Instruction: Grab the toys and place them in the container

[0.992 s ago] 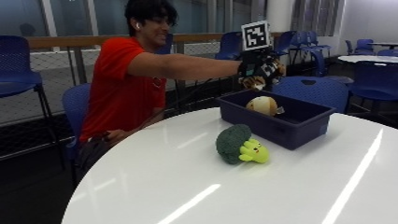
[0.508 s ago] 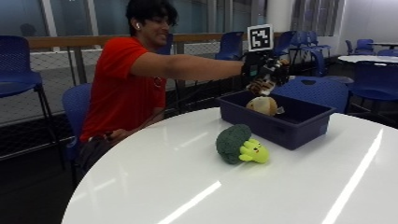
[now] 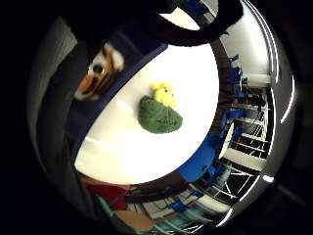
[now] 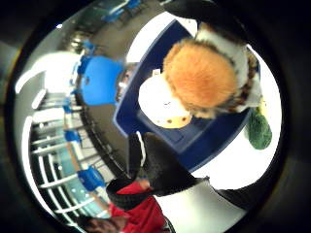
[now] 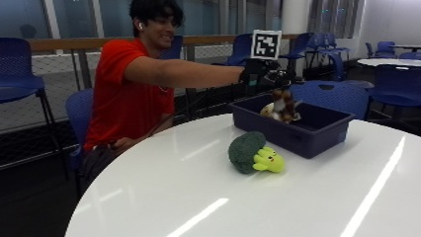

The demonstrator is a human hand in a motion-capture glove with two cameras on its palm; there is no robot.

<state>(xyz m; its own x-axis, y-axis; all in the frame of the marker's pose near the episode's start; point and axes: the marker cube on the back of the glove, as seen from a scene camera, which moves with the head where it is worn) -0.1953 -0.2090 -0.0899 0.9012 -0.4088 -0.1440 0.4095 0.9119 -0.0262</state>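
Plush toy below fingers

A round white table stands in front of a seated person in a red shirt. On its far right part sits a dark blue rectangular plastic container. A green and yellow plush broccoli toy lies on the tabletop just beside the container, on its near left side. The person's black-gloved right hand is above the container, and an orange, white and brown plush animal toy hangs below the hand, over the container's inside. A cream round plush toy lies inside the container. Blue chairs stand behind the table.
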